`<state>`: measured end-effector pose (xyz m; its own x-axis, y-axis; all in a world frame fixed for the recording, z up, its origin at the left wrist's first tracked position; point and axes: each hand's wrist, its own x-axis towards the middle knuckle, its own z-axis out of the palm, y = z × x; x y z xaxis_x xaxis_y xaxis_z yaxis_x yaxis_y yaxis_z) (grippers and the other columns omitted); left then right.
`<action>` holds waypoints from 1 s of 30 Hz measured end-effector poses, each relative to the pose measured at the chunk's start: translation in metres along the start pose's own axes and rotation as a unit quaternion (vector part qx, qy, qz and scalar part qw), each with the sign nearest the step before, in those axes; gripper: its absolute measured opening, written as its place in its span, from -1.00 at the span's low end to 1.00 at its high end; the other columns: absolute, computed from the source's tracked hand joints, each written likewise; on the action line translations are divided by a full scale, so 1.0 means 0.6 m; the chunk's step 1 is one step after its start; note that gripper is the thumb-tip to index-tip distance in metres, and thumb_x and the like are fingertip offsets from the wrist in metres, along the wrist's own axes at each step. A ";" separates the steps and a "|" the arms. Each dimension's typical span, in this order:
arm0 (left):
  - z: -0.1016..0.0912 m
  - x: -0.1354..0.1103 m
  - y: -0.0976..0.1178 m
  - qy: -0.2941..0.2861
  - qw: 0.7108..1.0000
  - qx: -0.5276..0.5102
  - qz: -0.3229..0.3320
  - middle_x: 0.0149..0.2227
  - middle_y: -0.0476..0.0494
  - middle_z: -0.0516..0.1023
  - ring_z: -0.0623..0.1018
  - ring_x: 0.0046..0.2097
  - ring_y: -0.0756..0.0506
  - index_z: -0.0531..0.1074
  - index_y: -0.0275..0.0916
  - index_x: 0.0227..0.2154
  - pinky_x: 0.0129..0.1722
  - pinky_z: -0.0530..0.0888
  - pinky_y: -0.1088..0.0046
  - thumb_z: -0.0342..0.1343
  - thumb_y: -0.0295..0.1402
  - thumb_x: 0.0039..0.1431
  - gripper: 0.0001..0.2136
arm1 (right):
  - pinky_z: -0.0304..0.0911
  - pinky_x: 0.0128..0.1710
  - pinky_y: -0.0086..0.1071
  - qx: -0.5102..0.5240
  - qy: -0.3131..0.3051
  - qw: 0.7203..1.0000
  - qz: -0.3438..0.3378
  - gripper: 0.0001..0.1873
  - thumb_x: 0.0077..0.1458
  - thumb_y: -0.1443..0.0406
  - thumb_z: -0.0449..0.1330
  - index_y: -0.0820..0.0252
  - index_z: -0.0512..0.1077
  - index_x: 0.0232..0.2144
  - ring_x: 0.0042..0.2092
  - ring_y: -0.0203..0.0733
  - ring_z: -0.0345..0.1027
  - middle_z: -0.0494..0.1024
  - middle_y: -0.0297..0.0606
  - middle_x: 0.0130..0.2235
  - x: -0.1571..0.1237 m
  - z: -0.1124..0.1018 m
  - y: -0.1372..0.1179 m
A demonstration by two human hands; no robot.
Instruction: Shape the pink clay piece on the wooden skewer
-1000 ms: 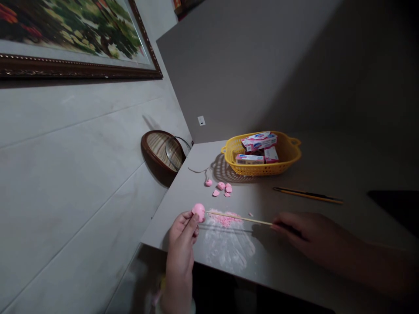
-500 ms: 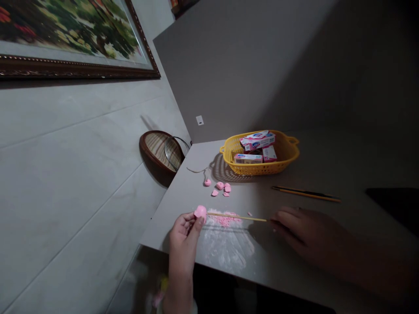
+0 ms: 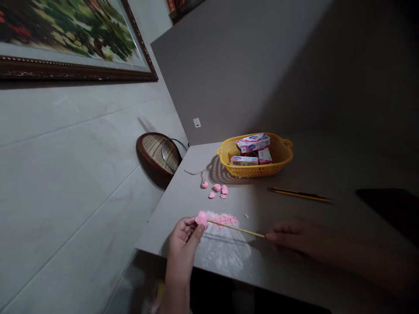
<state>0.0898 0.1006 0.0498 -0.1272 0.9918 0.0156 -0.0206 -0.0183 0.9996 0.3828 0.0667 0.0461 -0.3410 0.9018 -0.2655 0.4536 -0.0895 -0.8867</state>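
Observation:
Pinched between the thumb and fingers of my left hand (image 3: pixel 186 235) is a rounded pink piece (image 3: pixel 202 217), perhaps soap or clay. A thin wooden stick (image 3: pixel 237 228) runs from its right side, and my right hand (image 3: pixel 291 237) grips the stick's far end in shadow. Whether the tip enters the pink piece or only touches it, I cannot tell. Beneath lie pink crumbs (image 3: pixel 225 219) and a smear of white powder (image 3: pixel 225 253) on the grey table. Several small pink pieces (image 3: pixel 217 187) sit behind, one of them with a string (image 3: pixel 194 172) attached.
A yellow plastic basket (image 3: pixel 258 171) holding several pink-and-white boxes (image 3: pixel 253 142) stands at the back. Two thin sticks or brushes (image 3: pixel 299 194) lie right of centre. A dark flat object (image 3: pixel 389 209) is at the far right. A round wooden-rimmed item (image 3: pixel 157 159) leans at the left wall.
The stick's right end has come down and nearer to me with my right hand, so it slants more. The pink piece has turned slightly in my left hand. The view has shifted a little.

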 end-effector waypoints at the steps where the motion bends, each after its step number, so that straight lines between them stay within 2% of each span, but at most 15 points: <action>1: 0.002 0.000 -0.001 0.009 1.000 -0.002 -0.002 -0.37 -0.13 0.67 0.59 -0.33 -0.06 0.56 -0.27 -0.34 -0.33 0.46 0.50 0.50 -0.21 -0.18 -0.64 | 0.12 -0.44 -0.39 -0.056 0.043 0.997 -0.019 -0.60 0.21 -0.02 0.14 0.14 0.48 -0.44 -0.45 -0.23 0.29 0.47 -0.33 -0.51 0.002 -0.001 0.002; 3: 0.005 0.001 -0.002 0.030 1.000 -0.010 -0.003 -0.34 -0.15 0.68 0.60 -0.32 -0.06 0.57 -0.27 -0.29 -0.34 0.46 0.51 0.50 -0.22 -0.20 -0.61 | 0.18 -0.31 -0.31 -0.175 0.130 0.974 -0.066 -0.71 0.25 0.07 0.11 0.12 0.47 -0.35 -0.31 -0.11 0.40 0.57 -0.24 -0.35 0.005 -0.002 0.005; 5: 0.008 0.002 -0.005 0.042 0.999 -0.017 -0.003 -0.35 -0.15 0.69 0.59 -0.35 -0.05 0.57 -0.27 -0.26 -0.40 0.45 0.52 0.50 -0.21 -0.20 -0.58 | 0.20 -0.29 -0.25 -0.261 0.176 0.943 -0.106 -0.74 0.28 0.13 0.04 0.10 0.44 -0.32 -0.28 -0.05 0.44 0.57 -0.21 -0.30 0.005 -0.003 0.007; 8: 0.010 0.005 -0.007 0.044 0.999 -0.023 -0.007 -0.38 -0.14 0.68 0.57 -0.41 -0.03 0.59 -0.29 -0.29 -0.45 0.44 0.53 0.50 -0.21 -0.20 -0.60 | 0.23 -0.32 -0.24 -0.293 0.164 0.933 -0.126 -0.72 0.31 0.16 -0.04 0.09 0.39 -0.36 -0.32 -0.05 0.46 0.55 -0.21 -0.35 0.004 -0.003 0.008; 11: 0.009 0.006 -0.008 0.047 0.998 -0.035 -0.009 -0.37 -0.15 0.68 0.59 -0.35 -0.04 0.61 -0.29 -0.35 -0.33 0.50 0.49 0.50 -0.24 -0.21 -0.65 | 0.26 -0.33 -0.22 -0.307 0.152 0.930 -0.130 -0.72 0.30 0.20 -0.06 0.09 0.39 -0.36 -0.33 -0.04 0.46 0.55 -0.20 -0.36 0.004 0.001 0.010; 14: 0.004 0.006 -0.009 0.050 0.998 -0.035 0.000 -0.38 -0.13 0.68 0.59 -0.32 -0.05 0.61 -0.28 -0.40 -0.24 0.52 0.47 0.51 -0.26 -0.24 -0.68 | 0.26 -0.34 -0.22 -0.317 0.169 0.923 -0.137 -0.71 0.30 0.21 -0.07 0.09 0.37 -0.39 -0.34 -0.04 0.46 0.54 -0.20 -0.37 0.006 0.003 0.013; 17: -0.002 0.006 -0.008 0.053 0.998 -0.016 0.017 -0.37 -0.12 0.68 0.60 -0.32 -0.05 0.61 -0.26 -0.43 -0.25 0.53 0.47 0.52 -0.27 -0.26 -0.70 | 0.24 -0.37 -0.24 -0.320 0.194 0.916 -0.143 -0.71 0.30 0.20 -0.05 0.09 0.36 -0.42 -0.37 -0.07 0.43 0.52 -0.22 -0.39 0.007 0.001 0.016; 21: -0.008 0.006 -0.008 0.052 0.996 0.033 0.064 -0.36 -0.11 0.67 0.59 -0.34 -0.04 0.61 -0.25 -0.44 -0.28 0.53 0.49 0.49 -0.29 -0.19 -0.76 | 0.20 -0.37 -0.26 -0.305 0.215 0.916 -0.146 -0.70 0.30 0.16 -0.01 0.09 0.37 -0.44 -0.37 -0.09 0.42 0.51 -0.24 -0.40 0.005 -0.003 0.018; 23: -0.012 0.006 -0.009 0.040 0.993 0.059 0.090 -0.37 -0.10 0.66 0.57 -0.37 -0.02 0.62 -0.24 -0.45 -0.32 0.52 0.51 0.46 -0.31 -0.14 -0.80 | 0.20 -0.36 -0.28 -0.272 0.202 0.932 -0.125 -0.71 0.26 0.15 0.02 0.09 0.40 -0.44 -0.37 -0.10 0.42 0.54 -0.24 -0.40 0.003 -0.004 0.014; 24: -0.015 0.006 -0.009 0.030 0.992 0.067 0.101 -0.38 -0.10 0.65 0.57 -0.37 -0.02 0.62 -0.24 -0.45 -0.34 0.52 0.52 0.46 -0.32 -0.13 -0.82 | 0.20 -0.36 -0.29 -0.244 0.177 0.948 -0.103 -0.70 0.24 0.12 0.04 0.10 0.42 -0.44 -0.36 -0.10 0.42 0.54 -0.24 -0.41 0.002 -0.005 0.011; 27: -0.025 0.006 -0.009 -0.005 0.989 0.075 0.126 -0.37 -0.09 0.63 0.56 -0.39 -0.01 0.62 -0.23 -0.47 -0.40 0.50 0.53 0.44 -0.36 -0.10 -0.87 | 0.18 -0.45 -0.37 -0.145 0.053 0.988 -0.010 -0.56 0.19 -0.05 0.06 0.11 0.47 -0.49 -0.44 -0.16 0.36 0.48 -0.31 -0.53 0.001 -0.006 0.001; 28: -0.027 0.006 -0.008 -0.010 0.988 0.078 0.131 -0.37 -0.09 0.63 0.55 -0.40 -0.01 0.62 -0.22 -0.47 -0.41 0.49 0.54 0.44 -0.37 -0.10 -0.88 | 0.17 -0.48 -0.39 -0.124 0.022 0.992 0.009 -0.51 0.18 -0.10 0.06 0.11 0.47 -0.50 -0.47 -0.19 0.34 0.45 -0.33 -0.57 0.001 -0.006 -0.001; 30: -0.030 0.005 -0.006 -0.008 0.988 0.085 0.132 -0.36 -0.10 0.64 0.55 -0.40 -0.02 0.62 -0.22 -0.47 -0.43 0.48 0.53 0.44 -0.37 -0.10 -0.88 | 0.19 -0.46 -0.39 -0.123 0.018 0.992 0.002 -0.47 0.20 -0.13 0.03 0.11 0.48 -0.50 -0.45 -0.19 0.35 0.46 -0.33 -0.56 0.002 -0.005 -0.002</action>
<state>0.0715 0.1010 0.0460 -0.0899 0.9572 0.2750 0.1791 -0.2561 0.9499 0.3843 0.0691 0.0481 -0.3119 0.9164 -0.2508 0.6428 0.0092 -0.7659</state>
